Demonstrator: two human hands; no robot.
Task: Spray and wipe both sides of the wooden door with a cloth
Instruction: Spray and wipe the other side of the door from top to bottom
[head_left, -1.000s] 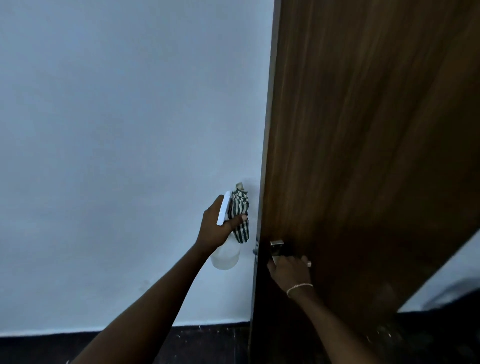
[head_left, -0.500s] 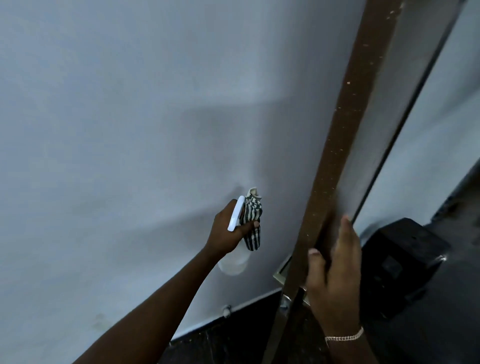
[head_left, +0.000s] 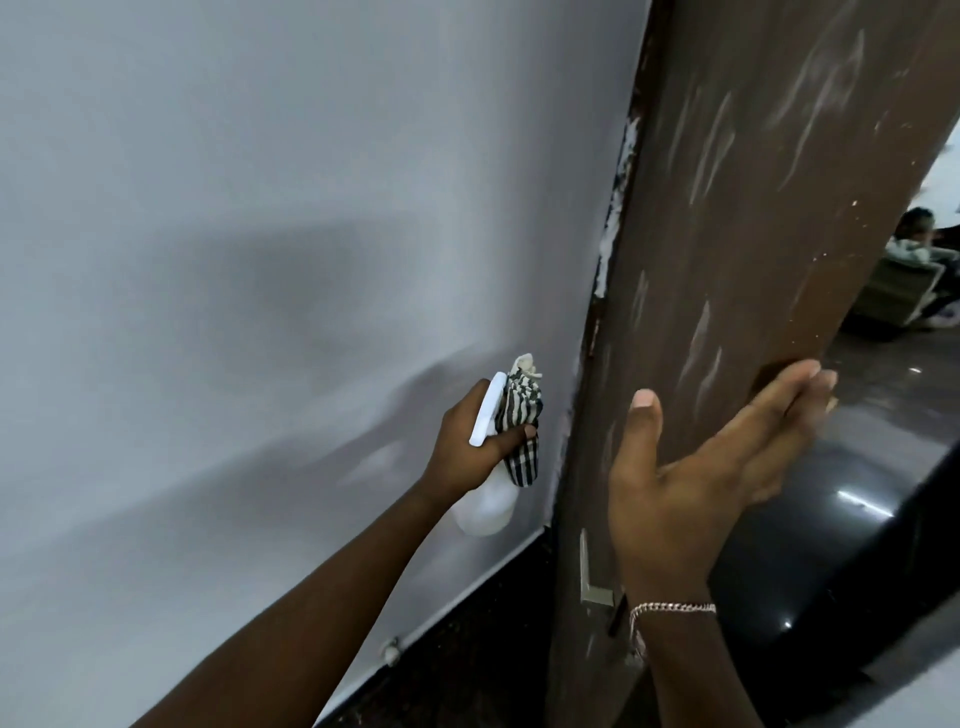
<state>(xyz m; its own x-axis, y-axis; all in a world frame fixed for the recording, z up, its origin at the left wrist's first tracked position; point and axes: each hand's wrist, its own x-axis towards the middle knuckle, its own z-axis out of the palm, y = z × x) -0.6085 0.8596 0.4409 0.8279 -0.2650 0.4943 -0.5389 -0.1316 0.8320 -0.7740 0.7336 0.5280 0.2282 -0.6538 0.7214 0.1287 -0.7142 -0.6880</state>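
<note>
Gripping the white spray bottle (head_left: 485, 506) and striped cloth (head_left: 522, 415) together, your left hand (head_left: 467, 441) hangs close to the grey wall (head_left: 260, 208), just left of the wooden door (head_left: 753, 208). Little room lies between the bottle and the door's left edge, where white paint chips show. Your right hand (head_left: 691, 467) lies flat on the smeared door face, fingers (head_left: 779, 400) straight and together, tips reaching its right edge, thumb spread upward. Past that edge, dark glossy floor (head_left: 893, 415) opens out. A metal handle plate (head_left: 589, 577) sits just left of your wrist.
</note>
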